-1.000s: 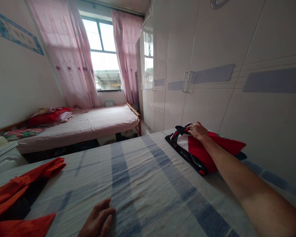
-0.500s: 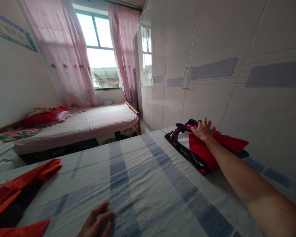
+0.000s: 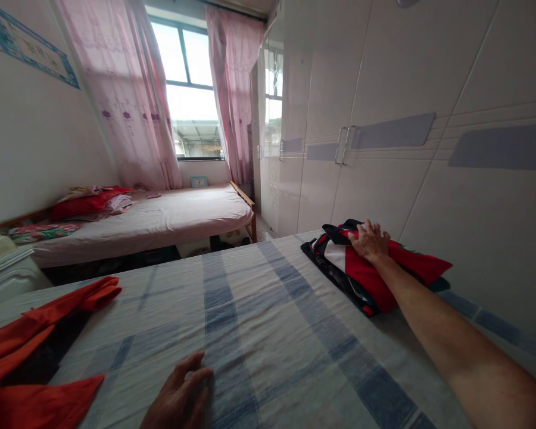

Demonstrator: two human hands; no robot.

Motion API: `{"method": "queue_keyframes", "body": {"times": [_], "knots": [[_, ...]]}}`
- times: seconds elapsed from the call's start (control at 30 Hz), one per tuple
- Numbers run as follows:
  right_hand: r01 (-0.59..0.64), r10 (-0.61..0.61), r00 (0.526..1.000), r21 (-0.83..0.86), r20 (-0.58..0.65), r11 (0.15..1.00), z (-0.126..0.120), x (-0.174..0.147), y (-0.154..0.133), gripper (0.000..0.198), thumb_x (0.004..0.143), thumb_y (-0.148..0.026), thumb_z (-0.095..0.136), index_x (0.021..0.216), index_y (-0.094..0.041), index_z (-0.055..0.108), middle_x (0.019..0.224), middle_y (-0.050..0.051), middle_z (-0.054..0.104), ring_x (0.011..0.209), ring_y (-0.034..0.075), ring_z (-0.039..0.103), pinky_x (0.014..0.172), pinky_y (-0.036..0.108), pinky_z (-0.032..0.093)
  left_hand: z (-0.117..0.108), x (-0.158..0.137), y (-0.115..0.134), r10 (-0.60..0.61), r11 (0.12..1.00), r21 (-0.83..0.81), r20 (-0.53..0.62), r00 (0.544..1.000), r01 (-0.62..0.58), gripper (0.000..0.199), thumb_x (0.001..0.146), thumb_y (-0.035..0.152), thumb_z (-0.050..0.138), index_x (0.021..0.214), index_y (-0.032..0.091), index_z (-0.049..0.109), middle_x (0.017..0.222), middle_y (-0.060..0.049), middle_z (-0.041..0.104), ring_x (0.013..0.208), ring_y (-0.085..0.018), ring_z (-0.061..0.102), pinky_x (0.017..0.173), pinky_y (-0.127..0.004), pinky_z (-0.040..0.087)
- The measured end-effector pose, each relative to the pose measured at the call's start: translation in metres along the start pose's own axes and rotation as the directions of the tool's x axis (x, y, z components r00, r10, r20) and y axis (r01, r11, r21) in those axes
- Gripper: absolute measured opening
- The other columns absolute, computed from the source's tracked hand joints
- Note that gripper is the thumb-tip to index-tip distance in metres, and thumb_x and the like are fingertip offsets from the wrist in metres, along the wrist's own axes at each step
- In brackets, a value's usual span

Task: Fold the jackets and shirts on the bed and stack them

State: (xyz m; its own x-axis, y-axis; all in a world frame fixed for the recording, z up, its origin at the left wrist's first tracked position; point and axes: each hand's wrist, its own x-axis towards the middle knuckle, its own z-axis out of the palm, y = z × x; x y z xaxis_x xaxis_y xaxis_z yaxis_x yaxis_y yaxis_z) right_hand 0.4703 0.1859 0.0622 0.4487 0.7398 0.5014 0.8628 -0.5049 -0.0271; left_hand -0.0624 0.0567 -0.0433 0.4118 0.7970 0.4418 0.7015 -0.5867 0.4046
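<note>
My right hand (image 3: 370, 239) rests on top of a stack of folded clothes (image 3: 370, 277) in red, black and white, on the far right of the bed. Its fingers are spread over the cloth and grip nothing that I can see. At the bottom middle, my left hand (image 3: 181, 390) is over the checked bed sheet (image 3: 170, 333), fingers loosely bent and apart, with nothing in them. An orange and dark garment (image 3: 58, 325) lies unfolded on the sheet at the left, separate from the left hand.
White wardrobe doors (image 3: 384, 196) line the right side, close behind the clothes stack. A second bed (image 3: 174, 217) stands beneath the window, with a heap of red and patterned cloth (image 3: 93, 205) on it. A pale cabinet (image 3: 11, 268) is at the left edge.
My right hand has settled lower onto the stack, its raised fingers now flatter. My left hand stays nearly in place. The view has shifted slightly to the left.
</note>
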Motion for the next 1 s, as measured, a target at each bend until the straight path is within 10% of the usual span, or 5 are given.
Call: {"method": "queue_keyframes", "body": {"times": [0.17, 0.37, 0.57, 0.73, 1.0], "knots": [[0.022, -0.024, 0.989, 0.017, 0.147, 1.0, -0.014, -0.025, -0.011, 0.068, 0.085, -0.059, 0.029, 0.131, -0.012, 0.045, 0.143, 0.016, 0.037, 0.13, 0.034, 0.028, 0.099, 0.056, 0.026, 0.0, 0.002, 0.013, -0.05, 0.998, 0.025, 0.003, 0.999, 0.05, 0.024, 0.083, 0.029, 0.047, 0.097, 0.027, 0.067, 0.119, -0.006, 0.062, 0.106, -0.02, 0.062, 0.087, -0.03, 0.053], [0.16, -0.157, 0.987, 0.069, -0.046, 0.985, -0.04, -0.079, -0.052, 0.055, 0.085, -0.04, 0.037, 0.129, -0.008, 0.048, 0.146, 0.019, 0.03, 0.133, 0.034, 0.026, 0.101, 0.053, 0.029, -0.007, 0.005, 0.03, -0.111, 0.994, 0.011, 0.03, 0.993, 0.111, 0.026, 0.082, 0.017, 0.044, 0.095, 0.021, 0.065, 0.12, -0.01, 0.059, 0.112, -0.021, 0.057, 0.093, -0.036, 0.048], [0.364, -0.515, 0.834, 0.505, 0.198, 0.783, -0.05, -0.194, -0.137, 0.057, 0.086, -0.047, 0.032, 0.133, -0.018, 0.045, 0.148, 0.013, 0.031, 0.134, 0.027, 0.031, 0.097, 0.05, 0.039, -0.01, 0.007, 0.042, -0.143, 0.989, -0.039, 0.006, 0.99, 0.143, 0.026, 0.077, 0.01, 0.048, 0.095, 0.018, 0.065, 0.119, -0.012, 0.059, 0.112, -0.022, 0.055, 0.096, -0.037, 0.044], [0.481, -0.667, 0.727, 0.572, 0.163, 0.664, -0.043, -0.261, -0.17, 0.054, 0.085, -0.048, 0.032, 0.128, -0.02, 0.051, 0.146, 0.013, 0.033, 0.132, 0.03, 0.033, 0.093, 0.054, 0.04, -0.019, 0.007, 0.039, -0.184, 0.983, -0.015, -0.01, 0.983, 0.184, 0.024, 0.073, 0.014, 0.059, 0.094, 0.021, 0.068, 0.119, -0.007, 0.061, 0.111, -0.018, 0.056, 0.096, -0.029, 0.045], [0.584, -0.7, 0.711, 0.494, 0.072, 0.644, -0.027, -0.267, -0.166, 0.053, 0.087, -0.045, 0.027, 0.12, -0.018, 0.058, 0.141, 0.012, 0.042, 0.133, 0.03, 0.033, 0.099, 0.051, 0.035, -0.133, -0.038, 0.027, -0.256, 0.949, 0.096, -0.322, 0.912, 0.3, 0.027, 0.085, 0.018, 0.046, 0.105, 0.019, 0.064, 0.124, -0.008, 0.058, 0.116, -0.019, 0.052, 0.101, -0.034, 0.041]]}}
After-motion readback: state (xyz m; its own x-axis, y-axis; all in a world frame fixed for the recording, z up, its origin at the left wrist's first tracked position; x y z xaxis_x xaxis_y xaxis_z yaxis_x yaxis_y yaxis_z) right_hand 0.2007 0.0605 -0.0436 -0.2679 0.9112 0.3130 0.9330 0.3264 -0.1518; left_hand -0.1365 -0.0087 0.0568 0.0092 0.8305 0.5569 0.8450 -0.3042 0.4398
